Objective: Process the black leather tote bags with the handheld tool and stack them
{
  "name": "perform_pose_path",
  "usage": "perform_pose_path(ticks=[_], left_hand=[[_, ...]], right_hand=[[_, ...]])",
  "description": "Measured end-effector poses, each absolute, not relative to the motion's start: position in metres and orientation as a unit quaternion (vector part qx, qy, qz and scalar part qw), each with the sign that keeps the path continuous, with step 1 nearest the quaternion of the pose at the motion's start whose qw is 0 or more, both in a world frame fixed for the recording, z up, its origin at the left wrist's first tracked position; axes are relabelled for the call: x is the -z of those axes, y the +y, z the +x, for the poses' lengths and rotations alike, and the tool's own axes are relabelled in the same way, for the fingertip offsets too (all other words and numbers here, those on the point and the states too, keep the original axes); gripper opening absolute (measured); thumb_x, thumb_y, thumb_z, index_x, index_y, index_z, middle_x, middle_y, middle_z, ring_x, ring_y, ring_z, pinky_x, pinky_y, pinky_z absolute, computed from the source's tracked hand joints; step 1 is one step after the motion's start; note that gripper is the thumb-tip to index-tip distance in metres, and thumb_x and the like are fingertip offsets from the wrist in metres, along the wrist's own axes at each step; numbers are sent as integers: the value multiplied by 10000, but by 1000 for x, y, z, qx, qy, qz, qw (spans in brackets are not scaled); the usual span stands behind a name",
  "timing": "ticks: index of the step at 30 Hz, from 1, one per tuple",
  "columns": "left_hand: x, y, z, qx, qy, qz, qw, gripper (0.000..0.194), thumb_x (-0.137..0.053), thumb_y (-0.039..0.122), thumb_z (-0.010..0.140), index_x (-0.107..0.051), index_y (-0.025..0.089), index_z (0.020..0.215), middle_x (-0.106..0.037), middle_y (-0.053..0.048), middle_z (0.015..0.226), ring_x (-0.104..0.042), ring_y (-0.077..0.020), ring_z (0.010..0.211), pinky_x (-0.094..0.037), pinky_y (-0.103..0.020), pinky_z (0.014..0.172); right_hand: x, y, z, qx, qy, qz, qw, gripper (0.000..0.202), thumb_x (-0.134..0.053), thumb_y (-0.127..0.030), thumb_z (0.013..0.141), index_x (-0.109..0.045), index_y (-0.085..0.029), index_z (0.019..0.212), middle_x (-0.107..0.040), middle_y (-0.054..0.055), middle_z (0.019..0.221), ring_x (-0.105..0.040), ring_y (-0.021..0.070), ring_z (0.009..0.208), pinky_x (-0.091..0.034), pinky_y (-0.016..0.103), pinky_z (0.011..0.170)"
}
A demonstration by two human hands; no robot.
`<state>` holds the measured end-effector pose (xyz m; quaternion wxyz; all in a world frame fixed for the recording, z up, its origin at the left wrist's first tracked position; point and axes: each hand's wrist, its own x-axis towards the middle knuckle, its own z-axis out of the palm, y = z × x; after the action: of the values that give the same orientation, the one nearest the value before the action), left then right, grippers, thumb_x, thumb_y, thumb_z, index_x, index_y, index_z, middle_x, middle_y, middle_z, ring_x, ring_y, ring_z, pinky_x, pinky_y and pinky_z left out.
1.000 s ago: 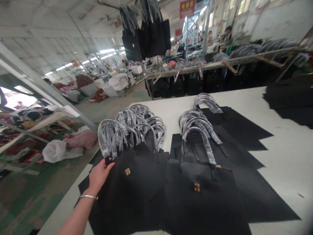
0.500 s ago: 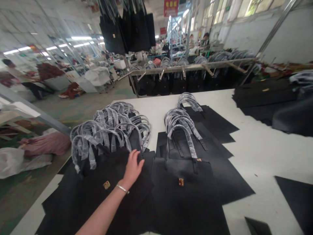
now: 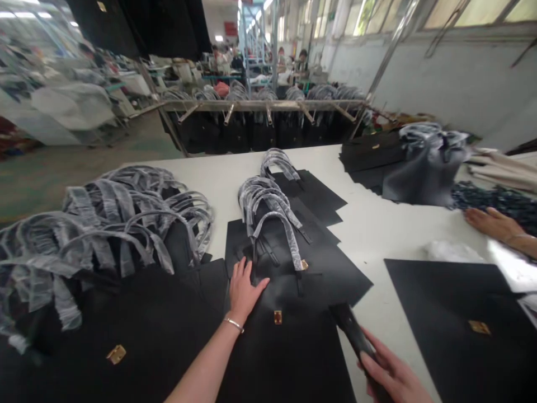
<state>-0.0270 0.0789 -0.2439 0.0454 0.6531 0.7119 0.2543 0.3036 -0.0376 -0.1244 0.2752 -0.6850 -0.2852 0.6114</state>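
Observation:
My left hand (image 3: 244, 294) lies with its fingers spread on the upper part of a black bag panel (image 3: 293, 358). This panel has a small gold clasp plate (image 3: 277, 317) and a handle (image 3: 279, 224) wrapped in clear plastic. At the lower right, my right hand (image 3: 388, 366) is closed around a long black object with a flat, wide end (image 3: 354, 333), whose kind I cannot make out. The object's far end is over the panel's right edge. More black panels with wrapped handles (image 3: 109, 218) are piled to the left, with another gold clasp plate (image 3: 116, 354) showing.
Another person's hand (image 3: 497, 224) rests on the white table (image 3: 377, 229) at the right. Nearer is a separate black panel (image 3: 465, 313). Black pieces (image 3: 373, 159) are stacked farther back. A metal rack (image 3: 251, 105) with bags stands beyond the table.
The view has swung right. My left hand has shifted from the left pile to the middle panel. My right hand has come into view holding the black object. Another person's hand also shows now.

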Motion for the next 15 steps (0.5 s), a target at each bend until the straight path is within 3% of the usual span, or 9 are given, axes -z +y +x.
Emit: perform_pose_path(ticks=[5, 8, 11, 15], left_hand=[[240, 36, -1, -276, 706, 650, 49, 706, -606, 496, 834, -371, 122, 1385, -355, -191, 1463, -326, -359, 1348, -349, -526, 1058], [226, 24, 23, -295, 694, 655, 42, 544, -564, 360, 892, -401, 123, 1354, -376, -200, 1428, -367, -353, 1309, -348, -549, 1038], [211, 33, 52, -265, 581, 761, 112, 257, -488, 213, 938, -540, 180, 1187, -551, -114, 1194, -533, -242, 1096, -460, -408, 933], [200, 66, 86, -101, 369, 912, 145, 134, -487, 145, 934, -615, 173, 962, -594, -54, 915, -575, -178, 864, -503, -283, 744]], right_hand=[[124, -26, 298, -626, -284, -672, 275, 910, -716, -534, 670, -383, -126, 1411, -587, -48, 642, -523, 125, 453, -414, 256, 425], [124, -33, 304, -605, -278, -690, 282, 861, -693, -517, 703, -387, -144, 1416, -621, -30, 685, -538, 127, 478, -428, 260, 455], [124, -43, 310, -585, -266, -707, 295, 859, -689, -531, 710, -383, -167, 1426, -615, -33, 680, -548, 135, 497, -438, 268, 481], [127, -57, 313, -576, -249, -709, 322, 898, -701, -550, 708, -360, -166, 1444, -605, -34, 672, -554, 144, 510, -442, 276, 498]])
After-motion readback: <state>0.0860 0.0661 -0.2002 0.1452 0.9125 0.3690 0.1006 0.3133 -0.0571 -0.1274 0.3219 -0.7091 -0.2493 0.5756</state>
